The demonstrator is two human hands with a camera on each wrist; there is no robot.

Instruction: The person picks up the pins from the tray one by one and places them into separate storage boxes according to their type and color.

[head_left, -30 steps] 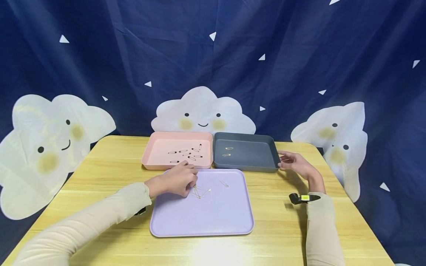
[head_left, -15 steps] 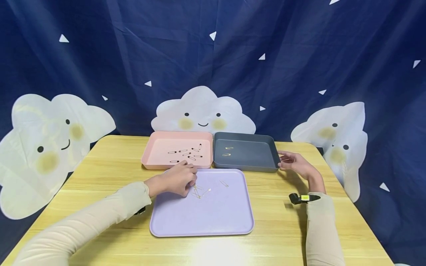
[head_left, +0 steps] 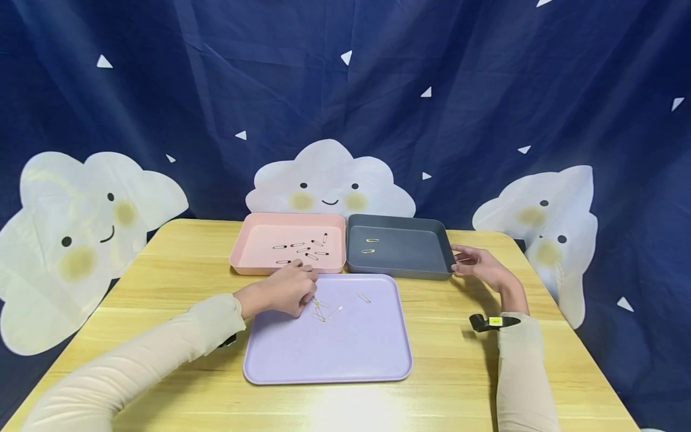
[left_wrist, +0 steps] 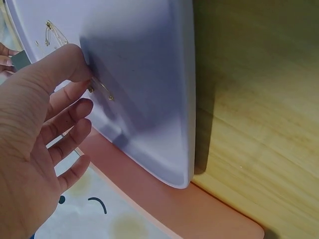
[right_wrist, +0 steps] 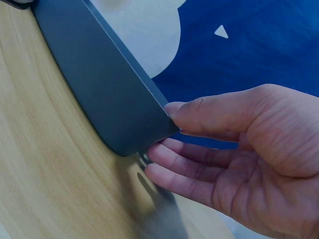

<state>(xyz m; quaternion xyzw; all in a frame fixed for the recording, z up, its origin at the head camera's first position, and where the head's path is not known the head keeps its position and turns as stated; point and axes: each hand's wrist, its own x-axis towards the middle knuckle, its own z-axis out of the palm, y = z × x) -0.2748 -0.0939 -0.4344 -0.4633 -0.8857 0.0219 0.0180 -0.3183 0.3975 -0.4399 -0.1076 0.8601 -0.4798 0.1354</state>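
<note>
My left hand [head_left: 309, 293] hovers over the upper left of the purple tray [head_left: 345, 351]. In the left wrist view its thumb and forefinger [left_wrist: 83, 82] pinch a gold safety pin [left_wrist: 103, 92] lying on the purple tray [left_wrist: 149, 74]. Several more gold pins [head_left: 327, 312] lie beside it, and one [head_left: 364, 297] lies further right. My right hand [head_left: 460, 259] holds the near right corner of the grey tray [head_left: 410, 255], thumb on the rim and fingers underneath [right_wrist: 167, 130]. Two gold pins [head_left: 371, 240] lie in the grey tray. Several dark pins [head_left: 305, 249] lie in the pink tray [head_left: 256, 243].
The three trays sit on a wooden table [head_left: 173, 270], pink and grey side by side behind the purple one. A dark blue cloth with white clouds [head_left: 329, 180] hangs behind the table. A black wrist strap [head_left: 488, 323] shows on my right sleeve.
My left hand has shifted slightly up and left, toward the pink tray, fingers still at the pins. The right hand and the trays have not moved.
</note>
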